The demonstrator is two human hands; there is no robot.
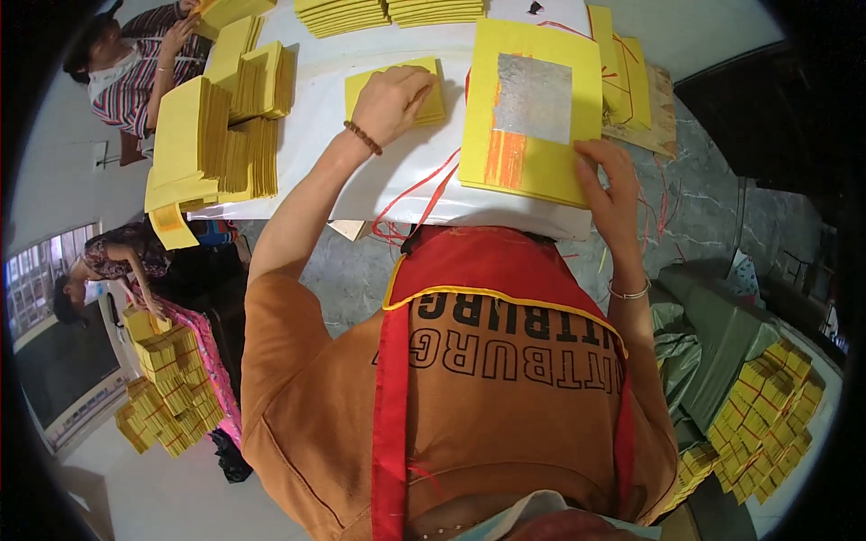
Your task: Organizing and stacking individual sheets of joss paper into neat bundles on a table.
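Note:
My left hand [394, 101] is closed, its fingers curled down over a small stack of yellow paper [365, 83] on the white-covered table. Whatever is between its fingertips is hidden. To the right lies a larger stack of yellow paper [537, 36]; its top sheet has a silver rectangle [534, 97] and an orange-streaked patch [505, 160]. My right hand [610, 185] grips this stack's right edge near the close corner, with bent fingers and thumb against it. Red string [424, 194] trails between the two stacks and over the table's near edge.
Yellow paper bundles stand at the table's left [187, 135], far edge [388, 11] and right [631, 86]. Two people [149, 77] work on the left, one beside a pile of tied bundles [176, 388]. Another pile [767, 419] and a green box [722, 338] stand behind right.

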